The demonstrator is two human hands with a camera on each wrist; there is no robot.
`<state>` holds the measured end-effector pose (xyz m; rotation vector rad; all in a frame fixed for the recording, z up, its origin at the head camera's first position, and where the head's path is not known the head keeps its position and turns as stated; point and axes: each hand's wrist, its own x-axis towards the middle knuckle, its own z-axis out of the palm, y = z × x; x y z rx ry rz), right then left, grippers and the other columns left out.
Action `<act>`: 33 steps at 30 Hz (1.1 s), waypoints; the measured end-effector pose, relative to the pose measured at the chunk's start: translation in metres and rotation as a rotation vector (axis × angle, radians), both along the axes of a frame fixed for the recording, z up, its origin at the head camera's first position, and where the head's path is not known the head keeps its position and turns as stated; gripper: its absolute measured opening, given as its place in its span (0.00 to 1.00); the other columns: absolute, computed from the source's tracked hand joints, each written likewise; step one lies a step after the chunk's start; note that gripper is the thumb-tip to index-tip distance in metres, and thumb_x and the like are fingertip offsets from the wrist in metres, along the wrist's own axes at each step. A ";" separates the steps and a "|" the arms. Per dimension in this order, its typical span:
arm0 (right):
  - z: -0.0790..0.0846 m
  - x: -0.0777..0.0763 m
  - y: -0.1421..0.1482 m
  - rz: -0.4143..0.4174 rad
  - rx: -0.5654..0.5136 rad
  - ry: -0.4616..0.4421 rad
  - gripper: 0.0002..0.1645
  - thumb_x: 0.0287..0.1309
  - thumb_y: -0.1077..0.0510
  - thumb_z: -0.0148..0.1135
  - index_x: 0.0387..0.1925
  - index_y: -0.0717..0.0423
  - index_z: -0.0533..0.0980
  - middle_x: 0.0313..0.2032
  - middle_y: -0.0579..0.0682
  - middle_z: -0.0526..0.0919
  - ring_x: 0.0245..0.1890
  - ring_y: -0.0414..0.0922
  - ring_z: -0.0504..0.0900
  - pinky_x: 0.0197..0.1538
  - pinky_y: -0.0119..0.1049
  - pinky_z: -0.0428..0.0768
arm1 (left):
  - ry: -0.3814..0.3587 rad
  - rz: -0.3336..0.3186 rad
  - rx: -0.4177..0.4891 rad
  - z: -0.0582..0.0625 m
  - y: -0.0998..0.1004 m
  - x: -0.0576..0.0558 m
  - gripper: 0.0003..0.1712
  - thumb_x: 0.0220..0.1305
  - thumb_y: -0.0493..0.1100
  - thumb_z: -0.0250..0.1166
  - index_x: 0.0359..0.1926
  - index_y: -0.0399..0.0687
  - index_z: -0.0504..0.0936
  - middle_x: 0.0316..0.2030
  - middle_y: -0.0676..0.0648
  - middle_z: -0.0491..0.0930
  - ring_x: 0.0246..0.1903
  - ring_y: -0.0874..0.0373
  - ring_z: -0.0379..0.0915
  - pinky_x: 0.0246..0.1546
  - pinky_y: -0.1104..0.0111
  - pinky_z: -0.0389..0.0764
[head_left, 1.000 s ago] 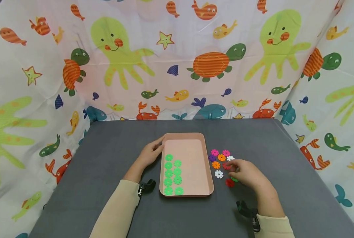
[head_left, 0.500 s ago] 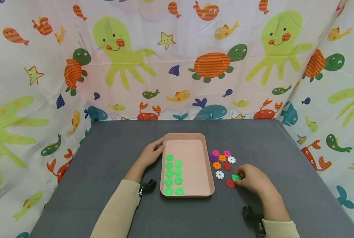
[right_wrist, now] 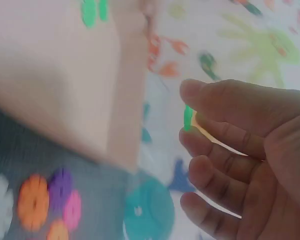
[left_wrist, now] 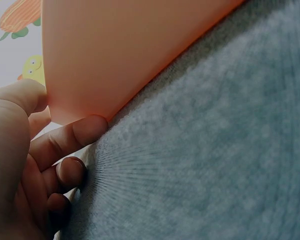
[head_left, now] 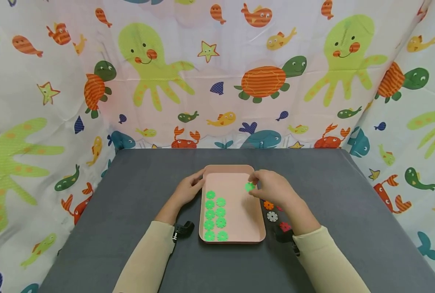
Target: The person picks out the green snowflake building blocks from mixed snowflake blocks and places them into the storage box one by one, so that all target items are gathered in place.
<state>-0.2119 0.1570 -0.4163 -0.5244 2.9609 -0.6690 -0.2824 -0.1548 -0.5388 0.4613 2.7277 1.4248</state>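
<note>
My right hand [head_left: 274, 188] is over the upper right part of the pink tray [head_left: 235, 219], with a green notched plastic disc [head_left: 249, 186] pinched between thumb and fingertips. In the right wrist view that disc [right_wrist: 188, 118] shows edge-on, off the surface. Several more green discs [head_left: 209, 213] lie in two columns along the tray's left side. At the tray's upper left edge my left hand [head_left: 188, 188] holds the rim. The left wrist view has its thumb and finger [left_wrist: 92, 129] at the tray's wall [left_wrist: 100, 65], the other fingers curled below.
Right of the tray, loose notched discs lie on the grey table [head_left: 151, 175]: an orange disc [head_left: 268, 205], a white disc [head_left: 272, 216], a red disc [head_left: 285, 226], and purple [right_wrist: 60, 190] and pink [right_wrist: 72, 210] ones. My right forearm covers some. A sea-animal curtain [head_left: 217, 138] stands behind.
The right hand has picked up the green disc from beside the red one and carried it left and away from me, over the tray. My left hand stays at the tray's edge.
</note>
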 end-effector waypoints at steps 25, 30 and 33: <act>-0.059 -0.045 -0.065 0.349 0.210 0.001 0.15 0.62 0.71 0.65 0.43 0.52 0.90 0.43 0.50 0.85 0.46 0.47 0.83 0.50 0.40 0.80 | 0.011 -0.033 0.006 -0.006 0.011 -0.004 0.29 0.78 0.50 0.59 0.77 0.61 0.68 0.21 0.49 0.70 0.22 0.54 0.66 0.30 0.62 0.68; -0.057 -0.036 -0.067 0.378 0.194 -0.034 0.15 0.66 0.68 0.66 0.49 0.53 0.88 0.46 0.52 0.82 0.49 0.48 0.82 0.52 0.42 0.80 | 0.010 -0.028 -0.005 -0.006 0.005 -0.003 0.29 0.79 0.52 0.58 0.76 0.62 0.69 0.22 0.49 0.72 0.22 0.54 0.67 0.30 0.61 0.68; -0.051 -0.031 -0.067 0.376 0.157 -0.050 0.16 0.68 0.68 0.63 0.53 0.56 0.87 0.47 0.53 0.82 0.49 0.49 0.82 0.53 0.44 0.80 | 0.015 -0.025 -0.012 -0.006 0.003 -0.003 0.29 0.79 0.52 0.58 0.76 0.62 0.69 0.22 0.49 0.72 0.22 0.54 0.67 0.31 0.61 0.68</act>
